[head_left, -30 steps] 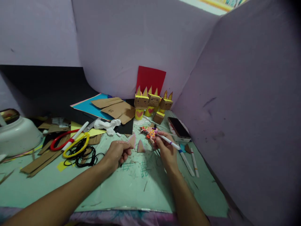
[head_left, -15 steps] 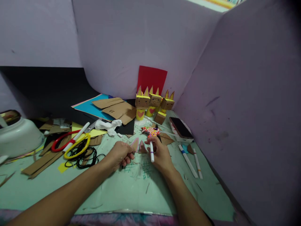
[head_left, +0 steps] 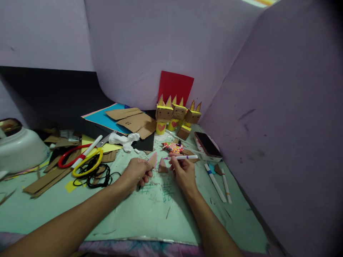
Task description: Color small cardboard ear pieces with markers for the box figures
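Pinched in my left hand point(head_left: 138, 173) is a small pointed cardboard piece point(head_left: 153, 160) with a pink edge. My right hand point(head_left: 183, 173) is closed on a white marker with a purple band point(head_left: 187, 157), held nearly level with its tip pointing left. The tip is close to the cardboard piece but apart from it. A second pointed cardboard piece point(head_left: 162, 166) lies on the table between my hands. Just beyond my right hand is a colourful patterned item point(head_left: 173, 147).
Cardboard figures point(head_left: 164, 113) stand at the back before a red sheet point(head_left: 175, 85). Scissors point(head_left: 88, 160), black cord point(head_left: 98, 175) and cardboard strips point(head_left: 45, 182) lie left. A phone point(head_left: 207, 143) and markers point(head_left: 215, 182) lie right on the green table point(head_left: 150, 221).
The marker in my right hand has swung from upright to nearly level, its tip now toward the left. My left hand still holds the cardboard piece. The view has shifted slightly.
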Available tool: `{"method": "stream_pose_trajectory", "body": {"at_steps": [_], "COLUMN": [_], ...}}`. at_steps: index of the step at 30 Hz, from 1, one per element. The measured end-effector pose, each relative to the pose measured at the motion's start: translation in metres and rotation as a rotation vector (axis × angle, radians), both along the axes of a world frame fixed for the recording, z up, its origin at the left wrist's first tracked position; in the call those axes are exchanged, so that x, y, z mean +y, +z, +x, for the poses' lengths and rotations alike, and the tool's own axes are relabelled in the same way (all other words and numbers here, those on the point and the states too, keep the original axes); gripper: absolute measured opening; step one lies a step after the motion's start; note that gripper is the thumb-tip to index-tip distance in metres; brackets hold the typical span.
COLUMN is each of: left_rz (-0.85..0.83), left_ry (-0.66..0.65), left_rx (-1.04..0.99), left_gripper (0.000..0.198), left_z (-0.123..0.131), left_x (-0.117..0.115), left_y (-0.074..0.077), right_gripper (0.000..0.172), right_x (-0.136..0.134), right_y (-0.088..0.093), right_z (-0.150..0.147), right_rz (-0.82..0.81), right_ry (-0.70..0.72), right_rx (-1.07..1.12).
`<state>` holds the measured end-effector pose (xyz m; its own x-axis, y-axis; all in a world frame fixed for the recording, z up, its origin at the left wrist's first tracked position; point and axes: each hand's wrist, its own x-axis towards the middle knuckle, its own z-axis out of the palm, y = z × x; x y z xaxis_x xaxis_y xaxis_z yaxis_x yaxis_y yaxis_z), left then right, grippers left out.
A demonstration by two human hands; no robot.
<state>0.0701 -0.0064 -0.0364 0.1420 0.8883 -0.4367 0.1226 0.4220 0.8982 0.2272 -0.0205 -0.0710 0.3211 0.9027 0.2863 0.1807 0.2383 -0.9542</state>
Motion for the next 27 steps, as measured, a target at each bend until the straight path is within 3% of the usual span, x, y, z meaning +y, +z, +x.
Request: {"method": "stream_pose_trajectory", "body": {"at_steps": [5,13,18,22,27], "left_rz": [-0.021,-0.110,-0.264,-0.336,-0.445], "left_ry": [0.013,0.049,0.051,0.044,0.045], "left_rx": [-0.025,-0.152,-0.254,-0.310,-0.376], "left_gripper": [0.019,0.013,0.012,0.017,0.030], "left_z": [0.000,-0.004,-0.017,-0.025,-0.038], "left_x": [0.000,0.005,0.013,0.017,0.010], "left_y": [-0.001,-0.002,0.001,0.009,0.022], "right_gripper": [0.027,0.033,0.021,0.032,0.034], "right_x": [0.002,0.001,-0.006,-0.014,-0.018], "right_y": [-0.008,-0.011,-0.004,0.007,0.017], "right_z": [-0.003,-0.004,-0.002,-0.005,-0.006], "right_rz": [-0.031,-0.023,-0.018,-0.153,-0.279], "right_ry": [-0.004,-0.006,-0.016,-0.014,0.032], "right_rx": [-0.008,-0.019,-0.370,-0.660,-0.849]}}
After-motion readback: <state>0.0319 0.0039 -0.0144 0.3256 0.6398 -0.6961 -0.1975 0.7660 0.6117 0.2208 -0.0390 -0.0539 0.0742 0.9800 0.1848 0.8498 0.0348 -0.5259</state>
